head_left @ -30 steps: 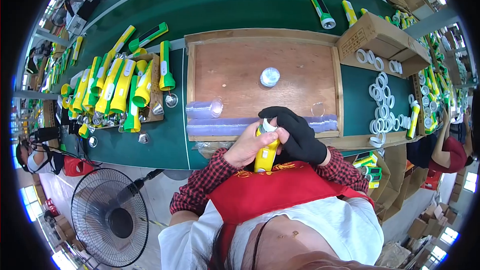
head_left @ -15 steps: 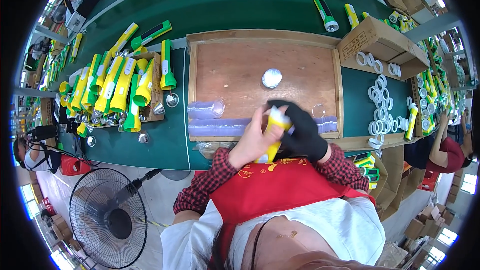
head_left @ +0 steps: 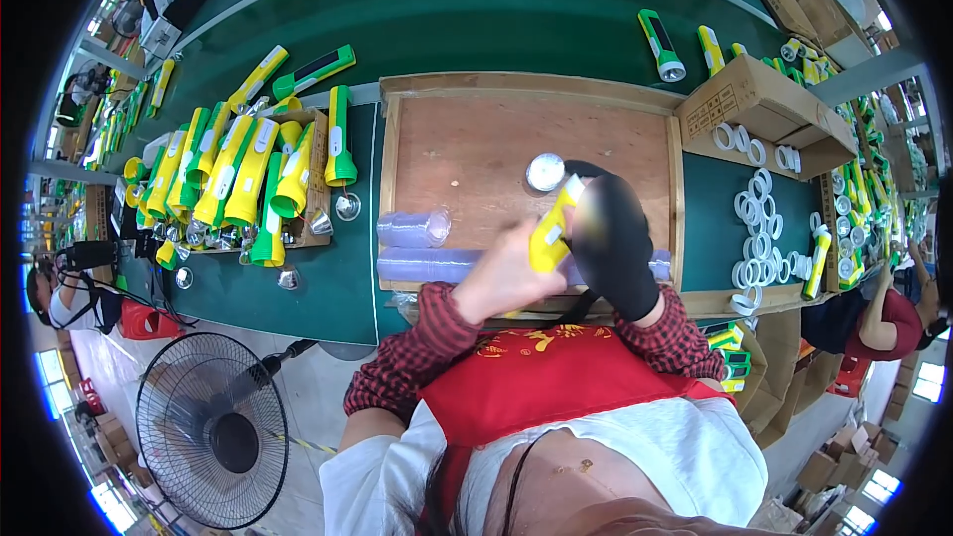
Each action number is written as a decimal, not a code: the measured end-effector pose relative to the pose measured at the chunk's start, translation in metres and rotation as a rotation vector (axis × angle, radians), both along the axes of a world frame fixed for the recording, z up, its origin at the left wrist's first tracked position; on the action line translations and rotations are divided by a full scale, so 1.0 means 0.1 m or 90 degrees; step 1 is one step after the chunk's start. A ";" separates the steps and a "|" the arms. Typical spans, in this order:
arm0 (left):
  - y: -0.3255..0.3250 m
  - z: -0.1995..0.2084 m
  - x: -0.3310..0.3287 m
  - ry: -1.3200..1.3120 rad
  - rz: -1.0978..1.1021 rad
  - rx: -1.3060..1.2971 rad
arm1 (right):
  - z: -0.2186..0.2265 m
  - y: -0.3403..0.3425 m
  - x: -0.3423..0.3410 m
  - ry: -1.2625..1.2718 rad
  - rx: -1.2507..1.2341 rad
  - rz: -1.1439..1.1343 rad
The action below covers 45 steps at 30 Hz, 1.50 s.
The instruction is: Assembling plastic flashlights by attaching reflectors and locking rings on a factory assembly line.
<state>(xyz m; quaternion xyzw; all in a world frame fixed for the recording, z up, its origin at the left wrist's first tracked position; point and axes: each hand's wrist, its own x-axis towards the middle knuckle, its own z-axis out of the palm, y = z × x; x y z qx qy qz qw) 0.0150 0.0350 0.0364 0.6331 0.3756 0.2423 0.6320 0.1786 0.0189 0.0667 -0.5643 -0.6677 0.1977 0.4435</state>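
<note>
We wear a red apron (head_left: 566,382) with yellow markings (head_left: 541,340) over a white top (head_left: 685,447), red-and-black checked sleeves (head_left: 425,337), a gold-coloured pendant (head_left: 586,465) and a black glove (head_left: 631,276) on our right hand (head_left: 617,240); our left hand (head_left: 511,266) is bare.

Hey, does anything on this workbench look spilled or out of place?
Possibly the white rings on the right: they lie in a loose, uneven scatter on the green table, beside an open cardboard box with more along its lower edge, so they look tipped out. I see no clear damage.
</note>
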 end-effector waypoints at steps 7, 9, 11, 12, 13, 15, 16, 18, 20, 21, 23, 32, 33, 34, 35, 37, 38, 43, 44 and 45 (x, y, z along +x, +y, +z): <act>0.18 0.25 -0.18 -0.045 -0.137 -0.290 | 0.26 0.28 0.20 0.057 0.007 0.238; 0.21 0.34 -0.15 -0.054 -0.199 -0.355 | 0.09 0.30 0.28 0.116 -0.106 0.281; 0.16 0.03 -0.05 0.217 -0.034 0.189 | -0.18 0.29 0.12 0.114 -0.168 0.090; 0.19 -0.02 -0.02 0.370 0.015 0.328 | -0.19 0.29 0.11 0.114 -0.169 0.090; 0.13 -0.05 -0.02 0.379 0.024 0.318 | -0.18 0.30 0.10 0.091 -0.150 0.086; 0.13 -0.04 -0.07 0.230 0.017 0.294 | -0.01 0.33 0.15 0.028 -0.143 0.150; 0.17 0.09 -0.09 0.082 0.014 0.271 | 0.10 0.37 0.23 0.091 -0.117 0.248; 0.24 0.36 -0.24 -0.036 -0.203 -0.313 | 0.23 0.36 0.33 0.202 -0.115 0.400; 0.29 0.42 -0.22 -0.072 -0.239 -0.367 | 0.17 0.37 0.32 0.151 -0.094 0.346; 0.32 0.36 -0.18 0.026 -0.169 -0.201 | 0.15 0.38 0.26 0.150 -0.153 0.263; 0.35 -0.12 -0.13 0.198 -0.036 0.298 | -0.05 0.43 0.20 0.144 -0.187 0.196; 0.25 0.03 -0.04 0.372 0.064 0.445 | -0.03 0.48 0.23 0.130 -0.180 0.151; 0.25 0.04 -0.05 0.351 0.040 0.421 | 0.04 0.43 0.21 0.095 -0.123 0.160; 0.24 0.02 -0.06 0.353 0.038 0.418 | 0.13 0.40 0.22 0.030 -0.067 0.180; 0.24 -0.01 -0.08 0.143 -0.020 0.364 | 0.19 0.37 0.25 -0.034 -0.011 0.199; 0.30 0.20 -0.21 0.049 -0.290 -0.190 | 0.27 0.40 0.33 -0.123 0.058 0.350; 0.23 0.27 -0.23 -0.190 -0.295 -0.437 | 0.36 0.40 0.36 -0.184 0.077 0.433; 0.38 0.38 -0.20 -0.063 -0.289 -0.382 | 0.39 0.43 0.30 -0.026 -0.056 0.348; 0.42 0.23 -0.15 0.125 -0.148 0.005 | 0.24 0.47 0.28 -0.014 -0.129 0.261; 0.42 0.07 -0.09 0.304 -0.001 0.392 | 0.04 0.51 0.26 0.001 -0.202 0.166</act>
